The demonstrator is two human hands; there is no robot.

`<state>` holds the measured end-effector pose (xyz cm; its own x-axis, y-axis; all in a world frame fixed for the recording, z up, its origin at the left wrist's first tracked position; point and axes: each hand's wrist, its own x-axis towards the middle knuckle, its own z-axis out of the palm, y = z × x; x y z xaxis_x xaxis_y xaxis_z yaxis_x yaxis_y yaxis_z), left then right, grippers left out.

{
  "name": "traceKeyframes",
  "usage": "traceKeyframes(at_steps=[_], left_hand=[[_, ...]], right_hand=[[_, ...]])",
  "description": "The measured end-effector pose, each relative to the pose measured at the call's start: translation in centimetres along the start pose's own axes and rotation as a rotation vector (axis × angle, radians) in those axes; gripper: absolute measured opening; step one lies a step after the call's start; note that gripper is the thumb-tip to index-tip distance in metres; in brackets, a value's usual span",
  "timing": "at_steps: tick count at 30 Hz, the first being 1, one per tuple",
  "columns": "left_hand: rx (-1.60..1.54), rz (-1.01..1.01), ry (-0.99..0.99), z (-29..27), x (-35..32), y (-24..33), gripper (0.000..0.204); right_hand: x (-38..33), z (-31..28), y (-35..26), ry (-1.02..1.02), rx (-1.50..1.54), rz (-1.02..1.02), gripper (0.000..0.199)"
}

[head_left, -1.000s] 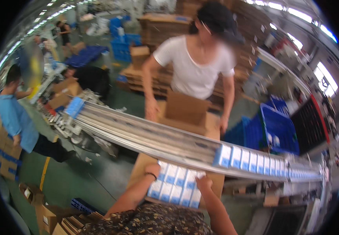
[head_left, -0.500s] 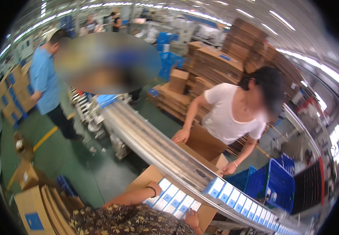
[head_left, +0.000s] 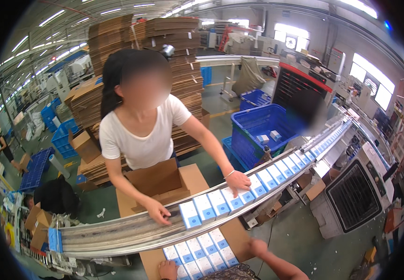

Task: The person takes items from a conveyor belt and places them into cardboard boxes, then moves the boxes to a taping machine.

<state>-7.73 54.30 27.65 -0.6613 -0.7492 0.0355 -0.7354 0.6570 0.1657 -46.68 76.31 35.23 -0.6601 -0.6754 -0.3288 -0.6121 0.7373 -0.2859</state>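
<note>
In front of me is an open cardboard carton (head_left: 240, 235) with rows of small white and blue boxes (head_left: 197, 254). My left hand (head_left: 168, 269) lies at the left side of these boxes, inside the carton's near left edge, its fingers extended and gripping nothing visible. My right hand (head_left: 259, 248) is beside the carton's right flap, smeared by motion, so its fingers do not show clearly. Across the conveyor (head_left: 118, 235), a co-worker's hand (head_left: 238, 183) rests on a row of similar boxes (head_left: 207, 207). The co-worker's other hand (head_left: 158, 212) hovers over the belt.
Another open carton (head_left: 195, 177) stands before the co-worker. Blue crates (head_left: 258, 122) are beyond the conveyor, with a few boxes in one. Flattened cardboard stacks (head_left: 174, 42) rise behind the co-worker. A grey cooler-like machine (head_left: 351, 196) stands at right.
My view has swung to the right. My right hand has left the boxes and moved out past the carton's right side. The co-worker now has a hand on the conveyor boxes, which extend farther left.
</note>
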Motion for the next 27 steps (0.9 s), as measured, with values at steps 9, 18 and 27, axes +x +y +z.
traceKeyframes(at_steps=[9,18,27], left_hand=[[0.066,-0.068,0.048,-1.8,-0.1,2.3,0.021],[-0.626,0.289,-0.331,-7.9,-0.8,11.0,0.023],[-0.555,0.049,0.012,-9.0,-4.7,5.7,0.040]], right_hand=[[-2.2,-2.0,-7.3,-0.158,-0.064,-0.304,0.046],[-1.7,-1.5,-6.6,-0.265,-0.039,-0.377,0.060],[-4.5,3.0,-10.9,-0.485,-0.021,-0.477,0.093]])
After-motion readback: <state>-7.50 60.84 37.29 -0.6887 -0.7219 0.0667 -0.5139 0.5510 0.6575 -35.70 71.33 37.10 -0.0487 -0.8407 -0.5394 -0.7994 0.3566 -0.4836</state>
